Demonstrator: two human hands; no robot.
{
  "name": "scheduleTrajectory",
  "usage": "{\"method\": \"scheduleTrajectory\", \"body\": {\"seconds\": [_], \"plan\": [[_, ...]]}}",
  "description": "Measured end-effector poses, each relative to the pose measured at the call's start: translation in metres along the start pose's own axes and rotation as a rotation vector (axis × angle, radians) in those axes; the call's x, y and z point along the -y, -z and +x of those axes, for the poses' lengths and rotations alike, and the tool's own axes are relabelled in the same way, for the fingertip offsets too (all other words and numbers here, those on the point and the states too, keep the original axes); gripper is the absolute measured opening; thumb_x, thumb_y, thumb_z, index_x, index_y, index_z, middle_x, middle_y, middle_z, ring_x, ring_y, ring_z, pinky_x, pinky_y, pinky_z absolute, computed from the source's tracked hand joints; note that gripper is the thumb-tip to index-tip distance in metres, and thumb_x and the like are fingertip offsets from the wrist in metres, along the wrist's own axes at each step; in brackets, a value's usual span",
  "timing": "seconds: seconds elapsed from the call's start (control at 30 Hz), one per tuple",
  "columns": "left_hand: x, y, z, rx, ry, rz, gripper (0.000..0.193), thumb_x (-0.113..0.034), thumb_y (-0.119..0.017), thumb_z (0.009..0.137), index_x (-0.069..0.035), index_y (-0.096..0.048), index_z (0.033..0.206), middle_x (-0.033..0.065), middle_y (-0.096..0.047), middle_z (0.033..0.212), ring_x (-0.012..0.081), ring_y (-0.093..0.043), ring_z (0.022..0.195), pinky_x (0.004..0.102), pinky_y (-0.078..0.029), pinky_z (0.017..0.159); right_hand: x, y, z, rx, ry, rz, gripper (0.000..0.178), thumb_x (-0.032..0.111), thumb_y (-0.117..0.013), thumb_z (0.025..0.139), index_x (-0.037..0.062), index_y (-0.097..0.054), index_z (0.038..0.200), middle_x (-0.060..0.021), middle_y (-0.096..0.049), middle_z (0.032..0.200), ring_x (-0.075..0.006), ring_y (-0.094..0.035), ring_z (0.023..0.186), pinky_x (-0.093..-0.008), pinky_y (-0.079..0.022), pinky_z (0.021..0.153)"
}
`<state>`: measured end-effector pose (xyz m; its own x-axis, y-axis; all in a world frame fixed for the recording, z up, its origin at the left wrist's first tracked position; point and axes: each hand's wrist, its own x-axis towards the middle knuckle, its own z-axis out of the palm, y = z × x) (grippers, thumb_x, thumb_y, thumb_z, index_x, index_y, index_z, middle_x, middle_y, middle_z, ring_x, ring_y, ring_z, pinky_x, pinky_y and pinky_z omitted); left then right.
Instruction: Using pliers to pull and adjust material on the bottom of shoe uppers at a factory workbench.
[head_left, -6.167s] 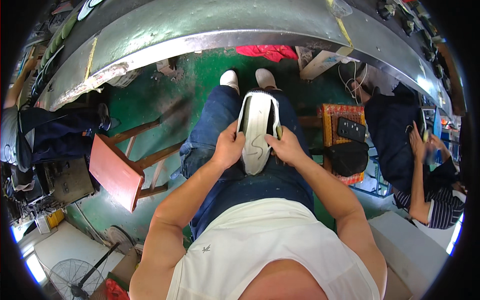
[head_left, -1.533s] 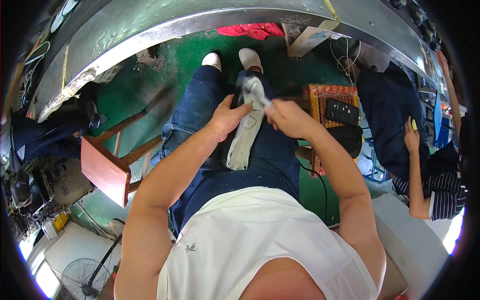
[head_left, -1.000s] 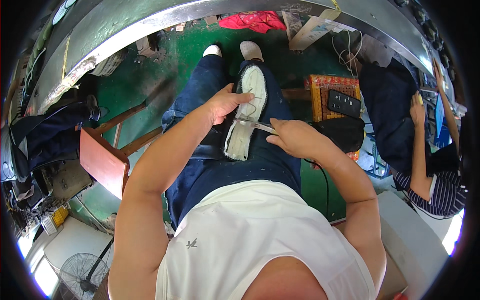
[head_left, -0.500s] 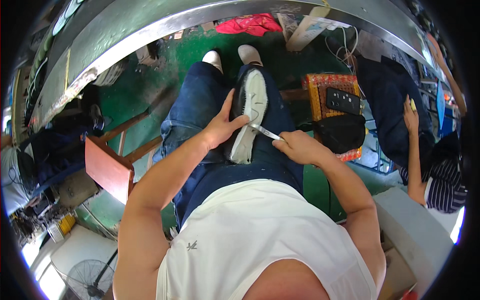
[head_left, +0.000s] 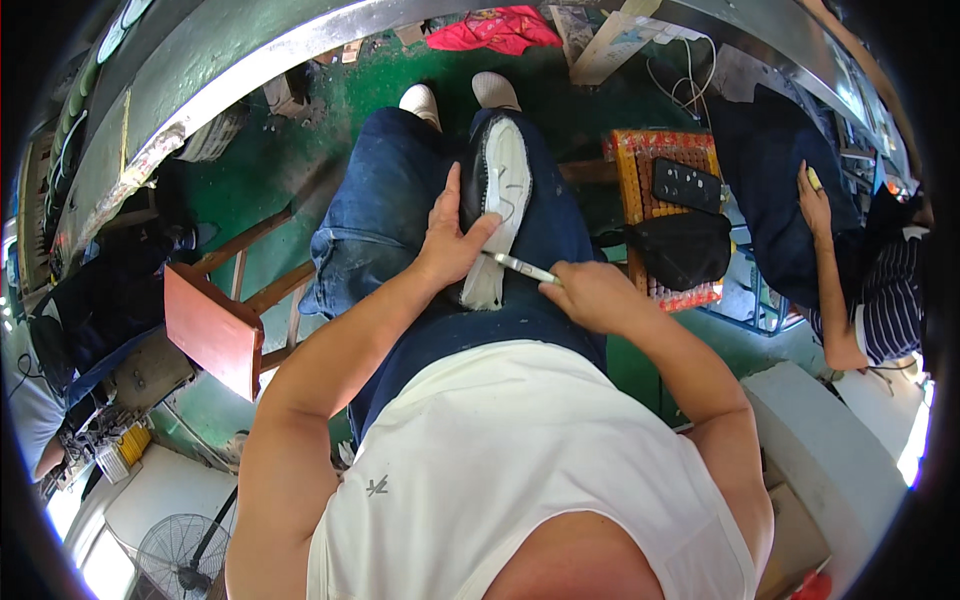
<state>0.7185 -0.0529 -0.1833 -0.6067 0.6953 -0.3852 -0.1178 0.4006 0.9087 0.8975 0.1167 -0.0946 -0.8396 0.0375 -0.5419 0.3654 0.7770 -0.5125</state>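
Note:
Across my thighs lies a shoe (head_left: pixel 508 170), its whitish underside up, with stitching along its dark left edge and a few drawn lines on it. My left hand (head_left: pixel 450 240) grips the shoe's left side, thumb pressed on the underside and fingers along the edge, partly hidden. Closed around a slim, pale, pen-like tool (head_left: pixel 524 267), my right hand (head_left: pixel 592 296) is just right of the shoe. The tool's tip reaches the underside near the left thumb; its exact kind and whether it touches are unclear.
On the right, a beaded seat (head_left: pixel 640 165) carries a black phone-like object (head_left: pixel 686 186) and a black pouch (head_left: pixel 682 248). A wooden stool (head_left: pixel 212 328) stands left. A metal-edged bench (head_left: pixel 300 62) curves ahead. Another person's hand (head_left: pixel 815 200) is at far right.
The tool and my right hand have shifted slightly toward me and left along the shoe. My left hand still presses on the shoe; its thumb sits slightly higher in view.

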Motion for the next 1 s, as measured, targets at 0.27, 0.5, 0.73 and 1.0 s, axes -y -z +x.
{"method": "scheduleTrajectory", "body": {"seconds": [0.27,0.5,0.73,1.0], "plan": [[0.008,0.020,-0.043,0.231,0.100,-0.050,0.091,-0.016,-0.060,0.101,-0.021,0.007,0.164,0.0174,-0.011,0.169,0.0247,-0.018,0.154,0.0331,-0.019,0.122,-0.007,0.020,0.011,0.146,0.016,0.126,0.048,0.043,-0.051,0.103,-0.0016,-0.066,0.092,-0.0260,-0.068,0.084,-0.0454,-0.066,0.084,-0.0539,-0.051,0.076],[0.014,0.015,-0.042,0.231,0.108,-0.171,0.094,-0.011,-0.061,0.101,-0.021,0.009,0.164,0.0132,-0.015,0.169,0.0212,-0.024,0.150,0.0314,-0.022,0.121,-0.010,0.018,0.011,0.233,-0.015,0.229,0.047,0.040,-0.052,0.103,-0.0023,-0.066,0.088,-0.0190,-0.069,0.079,-0.0344,-0.069,0.074,-0.0451,-0.054,0.070],[0.015,0.012,-0.036,0.214,0.074,-0.090,0.099,-0.008,-0.064,0.098,-0.019,0.010,0.164,0.0163,-0.017,0.167,0.0213,-0.030,0.148,0.0297,-0.026,0.119,-0.024,0.045,0.003,0.464,-0.286,0.592,0.045,0.037,-0.051,0.105,-0.0026,-0.066,0.089,-0.0119,-0.071,0.080,-0.0178,-0.070,0.069,-0.0334,-0.055,0.061],[-0.024,0.014,-0.041,0.085,0.000,0.214,0.106,-0.013,-0.074,0.090,-0.008,0.002,0.163,0.0227,-0.030,0.162,0.0239,-0.035,0.145,0.0320,-0.030,0.118,0.009,-0.001,0.026,-0.164,0.083,0.043,0.037,0.034,-0.048,0.106,-0.0010,-0.055,0.094,-0.0221,-0.068,0.083,-0.0425,-0.067,0.079,-0.0475,-0.053,0.074]]}}
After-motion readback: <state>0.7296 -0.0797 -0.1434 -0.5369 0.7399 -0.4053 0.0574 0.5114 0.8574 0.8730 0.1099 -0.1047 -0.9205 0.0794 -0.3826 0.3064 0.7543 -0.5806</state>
